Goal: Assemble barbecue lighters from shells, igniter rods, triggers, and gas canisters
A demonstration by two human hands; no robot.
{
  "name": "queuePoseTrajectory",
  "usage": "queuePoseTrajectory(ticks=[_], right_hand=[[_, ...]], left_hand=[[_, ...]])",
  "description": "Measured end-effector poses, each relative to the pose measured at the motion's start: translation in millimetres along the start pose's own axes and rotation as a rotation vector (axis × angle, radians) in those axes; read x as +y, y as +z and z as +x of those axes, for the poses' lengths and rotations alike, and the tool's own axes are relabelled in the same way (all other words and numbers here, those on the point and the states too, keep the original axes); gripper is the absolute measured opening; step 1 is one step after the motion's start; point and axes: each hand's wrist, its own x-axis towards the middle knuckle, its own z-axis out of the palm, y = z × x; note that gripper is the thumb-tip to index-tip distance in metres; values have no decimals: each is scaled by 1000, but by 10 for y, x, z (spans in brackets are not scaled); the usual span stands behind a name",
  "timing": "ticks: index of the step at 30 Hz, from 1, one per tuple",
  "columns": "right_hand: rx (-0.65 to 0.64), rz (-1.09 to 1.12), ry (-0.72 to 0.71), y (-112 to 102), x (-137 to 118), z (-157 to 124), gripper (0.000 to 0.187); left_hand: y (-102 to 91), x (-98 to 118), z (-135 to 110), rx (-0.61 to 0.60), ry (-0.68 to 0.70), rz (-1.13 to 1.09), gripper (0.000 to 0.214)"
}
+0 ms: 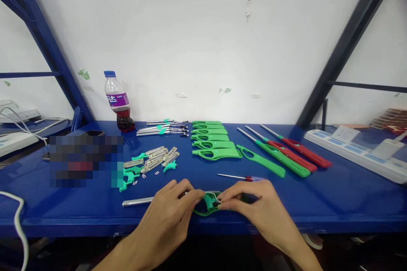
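At the table's front edge lies an open green lighter housing with a teal trigger piece inside. My left hand is closed on the left part of this housing. A silver metal tube sticks out to the left from beneath that hand. My right hand pinches a small black part at the housing, beside a thin white wire. The fingers partly cover the black part and the housing's right end. Just behind the right hand lies a screwdriver.
Several green housing halves are stacked at the back. Wired metal tubes, clear fuel tanks and teal triggers lie left. Long red lighters and a green lighter lie right. A bottle and power strip stand farther out.
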Motion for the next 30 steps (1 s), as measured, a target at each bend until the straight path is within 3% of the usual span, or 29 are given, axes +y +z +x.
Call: queuePoseTrajectory(ticks=[8, 20, 27, 30], right_hand=[[4, 151, 108, 22, 43, -4, 8], [27, 13, 38, 12, 25, -3, 10], [-15, 122, 112, 6, 29, -3, 18], [11, 80, 82, 6, 38, 6, 18]], left_hand=[[16, -29, -41, 21, 32, -11, 36], [10, -18, -29, 32, 23, -39, 31], [33, -33, -47, 31, -3, -44, 28], [26, -28, -37, 34, -6, -56, 28]])
